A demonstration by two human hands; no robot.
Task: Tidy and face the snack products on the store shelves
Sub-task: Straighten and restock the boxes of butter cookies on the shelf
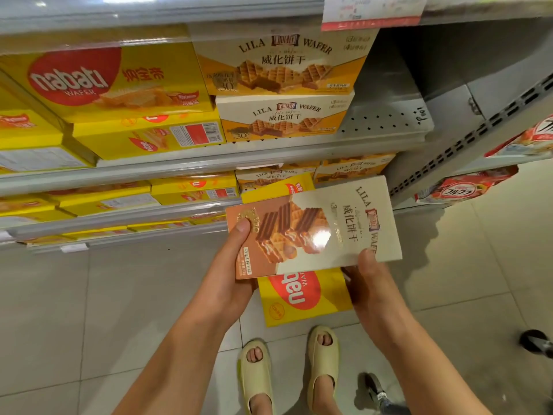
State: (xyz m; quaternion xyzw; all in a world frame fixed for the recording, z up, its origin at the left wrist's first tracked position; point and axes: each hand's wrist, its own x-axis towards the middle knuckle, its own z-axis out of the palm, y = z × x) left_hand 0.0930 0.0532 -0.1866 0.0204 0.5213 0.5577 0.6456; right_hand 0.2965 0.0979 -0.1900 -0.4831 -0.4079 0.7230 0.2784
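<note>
Item: chocolate Lila wafer box (314,226), stacked on a yellow Nabati box (302,298), below the Lila stack (284,88). Left hand (236,259) and right hand (369,274) grip opposite edges. Step: sorting. Next, likely: shelve beside stack, face forward.

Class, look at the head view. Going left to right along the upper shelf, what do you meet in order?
Large Nabati box → stacked Lila wafer boxes → bare shelf → cereal bags on the next rack.
</note>
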